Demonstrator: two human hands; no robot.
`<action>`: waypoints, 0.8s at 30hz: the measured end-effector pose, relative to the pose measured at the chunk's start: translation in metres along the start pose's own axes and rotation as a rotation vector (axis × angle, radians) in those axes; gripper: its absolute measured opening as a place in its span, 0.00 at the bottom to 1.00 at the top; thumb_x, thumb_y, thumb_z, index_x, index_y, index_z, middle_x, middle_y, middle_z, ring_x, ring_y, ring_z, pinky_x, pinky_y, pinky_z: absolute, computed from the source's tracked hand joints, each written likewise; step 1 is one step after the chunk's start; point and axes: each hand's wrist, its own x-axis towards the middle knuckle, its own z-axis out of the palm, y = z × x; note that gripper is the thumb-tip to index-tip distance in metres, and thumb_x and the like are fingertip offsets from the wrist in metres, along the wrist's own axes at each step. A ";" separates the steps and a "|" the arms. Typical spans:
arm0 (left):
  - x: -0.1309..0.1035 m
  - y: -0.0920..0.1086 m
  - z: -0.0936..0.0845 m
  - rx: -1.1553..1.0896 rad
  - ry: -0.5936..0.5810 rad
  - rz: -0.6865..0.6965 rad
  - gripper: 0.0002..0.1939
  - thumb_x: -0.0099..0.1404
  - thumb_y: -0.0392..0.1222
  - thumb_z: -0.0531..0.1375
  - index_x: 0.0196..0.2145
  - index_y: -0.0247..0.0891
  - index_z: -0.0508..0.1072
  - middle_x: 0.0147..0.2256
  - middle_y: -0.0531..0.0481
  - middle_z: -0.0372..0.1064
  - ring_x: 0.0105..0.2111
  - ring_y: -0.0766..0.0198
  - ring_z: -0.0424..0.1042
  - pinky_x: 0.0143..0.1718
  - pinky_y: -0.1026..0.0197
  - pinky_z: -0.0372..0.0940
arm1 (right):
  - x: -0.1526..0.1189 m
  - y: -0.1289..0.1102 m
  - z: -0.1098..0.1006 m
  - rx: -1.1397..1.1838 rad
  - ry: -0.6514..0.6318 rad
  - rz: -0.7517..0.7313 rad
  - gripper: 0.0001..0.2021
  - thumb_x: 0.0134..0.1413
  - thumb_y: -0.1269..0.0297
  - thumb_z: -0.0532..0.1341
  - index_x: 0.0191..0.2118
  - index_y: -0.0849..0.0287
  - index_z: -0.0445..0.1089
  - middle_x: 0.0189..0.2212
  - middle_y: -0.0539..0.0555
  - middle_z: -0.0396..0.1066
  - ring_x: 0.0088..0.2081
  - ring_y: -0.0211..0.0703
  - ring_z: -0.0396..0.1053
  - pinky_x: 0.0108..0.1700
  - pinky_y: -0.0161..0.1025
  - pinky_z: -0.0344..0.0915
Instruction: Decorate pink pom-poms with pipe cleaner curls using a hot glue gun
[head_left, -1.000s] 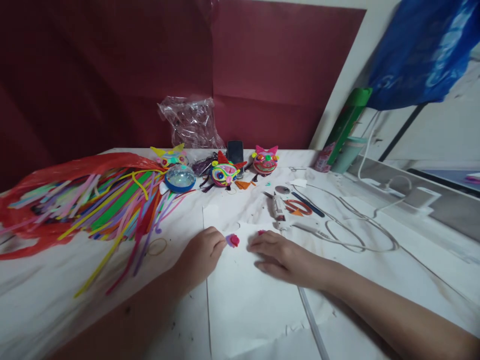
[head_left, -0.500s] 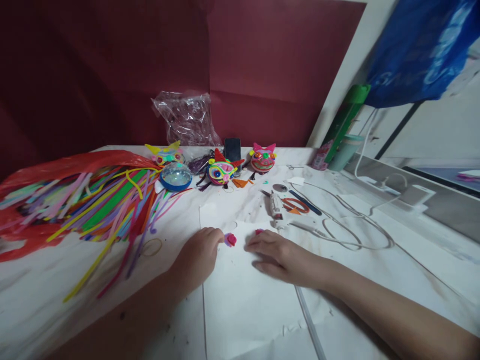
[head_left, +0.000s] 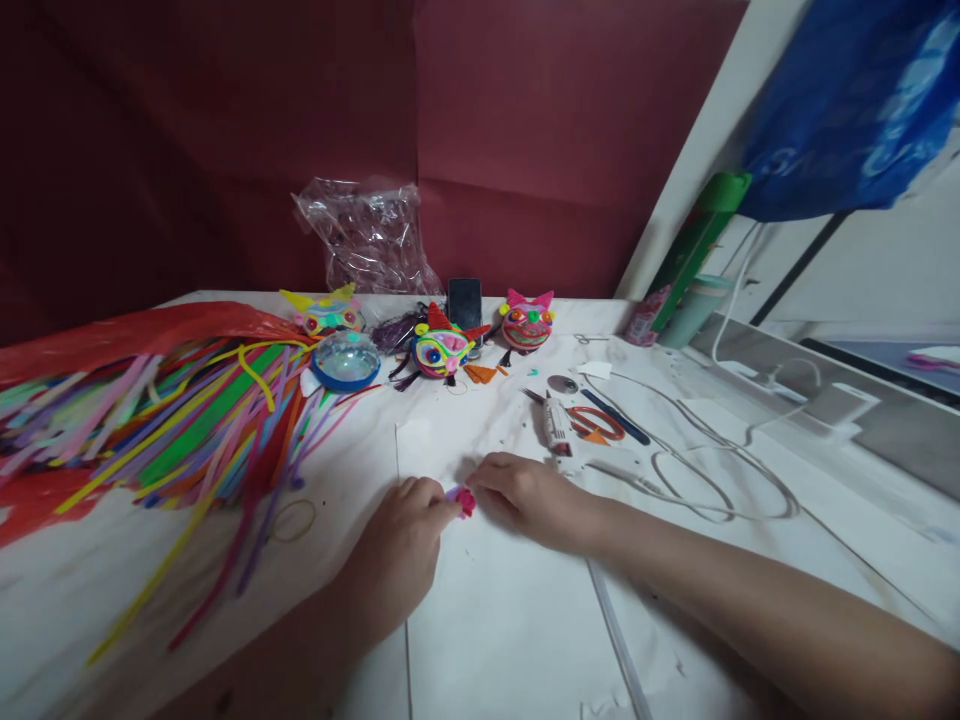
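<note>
My left hand (head_left: 409, 535) pinches a small pink-and-purple piece (head_left: 465, 502), perhaps a chenille-stem coil, between thumb and forefinger. Close by on its right is my right hand (head_left: 525, 495), fingers bent together and pointing at that piece. What its fingertips hold, if anything, is hidden. Both hands are low over a sheet of white paper (head_left: 510, 620). Beyond them stand colourful animal-head ornaments: one red-eared (head_left: 441, 350), one pink-eared (head_left: 527, 322) and one yellow-eared (head_left: 330, 312). A clear dome with a blue rim (head_left: 345, 362) sits in front of the yellow-eared one.
On the left, many coloured chenille stems (head_left: 202, 420) spill from a red plastic bag (head_left: 150, 330). To the right lie a glue gun (head_left: 557, 425), orange-handled scissors (head_left: 600, 422) and a looped white cable (head_left: 720, 455). A phone (head_left: 465, 300) leans at the back.
My right hand has moved left, up to the pink piece at my left hand. My left hand now grips that piece. The camera view has shifted slightly.
</note>
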 end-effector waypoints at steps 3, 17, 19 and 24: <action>0.000 -0.001 0.000 -0.002 -0.025 0.002 0.21 0.62 0.24 0.47 0.40 0.38 0.75 0.35 0.45 0.67 0.38 0.58 0.65 0.42 0.54 0.63 | 0.018 0.006 0.000 -0.036 -0.080 0.061 0.08 0.56 0.76 0.56 0.33 0.62 0.72 0.30 0.54 0.72 0.30 0.38 0.68 0.33 0.32 0.63; 0.003 -0.001 -0.004 -0.012 -0.096 -0.018 0.22 0.61 0.24 0.49 0.46 0.41 0.74 0.36 0.46 0.67 0.39 0.56 0.65 0.41 0.53 0.63 | 0.061 0.022 -0.002 0.042 -0.392 0.088 0.04 0.52 0.75 0.63 0.31 0.60 0.75 0.26 0.48 0.73 0.27 0.33 0.65 0.30 0.29 0.56; 0.003 0.000 -0.005 -0.015 -0.095 -0.012 0.23 0.61 0.24 0.49 0.46 0.41 0.74 0.36 0.46 0.67 0.38 0.56 0.65 0.41 0.53 0.63 | 0.062 0.023 -0.001 0.032 -0.396 0.083 0.05 0.51 0.75 0.63 0.31 0.60 0.74 0.26 0.47 0.73 0.27 0.33 0.65 0.30 0.29 0.55; 0.002 -0.001 -0.006 -0.034 -0.063 0.008 0.21 0.62 0.25 0.49 0.43 0.41 0.75 0.36 0.46 0.67 0.38 0.57 0.65 0.40 0.55 0.63 | 0.060 0.022 0.001 -0.013 -0.374 0.035 0.06 0.51 0.77 0.62 0.30 0.60 0.74 0.27 0.49 0.73 0.28 0.34 0.65 0.30 0.30 0.55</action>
